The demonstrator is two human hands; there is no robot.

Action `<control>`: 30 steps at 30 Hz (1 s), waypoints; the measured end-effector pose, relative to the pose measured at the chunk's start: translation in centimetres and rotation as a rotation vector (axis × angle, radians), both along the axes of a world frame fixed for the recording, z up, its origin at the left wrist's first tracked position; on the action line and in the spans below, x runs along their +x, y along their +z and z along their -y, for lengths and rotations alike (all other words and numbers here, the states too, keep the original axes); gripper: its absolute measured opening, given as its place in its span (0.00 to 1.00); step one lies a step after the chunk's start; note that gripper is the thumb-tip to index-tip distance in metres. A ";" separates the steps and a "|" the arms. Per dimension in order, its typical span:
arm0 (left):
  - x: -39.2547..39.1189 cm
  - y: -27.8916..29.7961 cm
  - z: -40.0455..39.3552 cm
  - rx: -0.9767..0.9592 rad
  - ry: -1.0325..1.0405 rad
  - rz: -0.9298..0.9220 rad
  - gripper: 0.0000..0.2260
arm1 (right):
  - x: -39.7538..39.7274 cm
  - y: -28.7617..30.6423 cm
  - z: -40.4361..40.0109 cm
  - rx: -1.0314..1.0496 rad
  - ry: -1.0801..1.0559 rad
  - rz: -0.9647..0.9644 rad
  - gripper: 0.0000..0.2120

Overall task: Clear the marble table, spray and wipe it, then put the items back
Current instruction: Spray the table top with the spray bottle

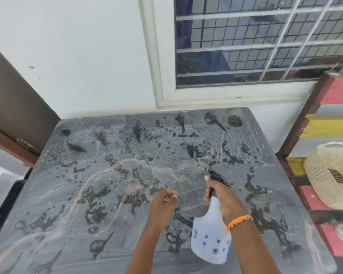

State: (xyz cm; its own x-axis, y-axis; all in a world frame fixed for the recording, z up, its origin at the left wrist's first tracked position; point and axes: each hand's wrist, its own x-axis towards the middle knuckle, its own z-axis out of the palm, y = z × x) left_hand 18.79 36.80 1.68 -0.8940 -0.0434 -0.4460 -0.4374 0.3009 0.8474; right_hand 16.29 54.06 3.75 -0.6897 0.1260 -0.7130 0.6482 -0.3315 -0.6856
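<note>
Marble table (48, 194), grey with pale veins, fills most of the view and stands against a white wall under a barred window (255, 40). Its top is wet: dark splashes and droplets are scattered all over it, long streaked ones toward the window side, blotchy pools closer to the person, and faint curved smear marks run across the surface.

Above the table's near right part, the right hand (224, 196) grips the neck of a spray bottle (210, 238). The fingers are wrapped around the neck just under the black trigger head, with 1 finger raised against the trigger, and the nozzle points away toward the window. The bottle is translucent white with small blue flower prints and is tilted, its base toward the person. An orange beaded bracelet (239, 221) sits on that wrist.

Just left of the bottle, the left hand (164, 202) hovers over the table with its fingers curled in; whether it holds anything I cannot tell, though something small and pale shows at the fingertips.

Right of the table stands a striped rack (333, 123) in red, yellow and grey, with a woven cream basket (333, 175) lying on its side on 1 shelf. Left of the table is a brown door (14, 107).
</note>
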 end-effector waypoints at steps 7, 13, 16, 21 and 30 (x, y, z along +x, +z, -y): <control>3.8 0.3 4.6 0.030 0.123 0.006 0.06 | 1.8 0.3 4.6 -0.063 0.291 -0.072 0.06; 8.0 0.3 11.0 0.011 0.314 -0.038 0.06 | 4.6 0.7 13.7 0.147 0.478 -0.114 0.11; 10.0 0.8 14.1 0.059 0.487 -0.128 0.08 | 6.6 0.8 17.9 0.165 0.550 -0.082 0.13; 12.5 1.6 19.7 0.089 0.681 -0.234 0.08 | 9.8 2.0 23.0 0.117 0.750 -0.167 0.06; 17.1 -0.8 26.8 -0.017 0.735 -0.099 0.05 | 13.0 0.7 30.4 0.273 0.823 -0.182 0.11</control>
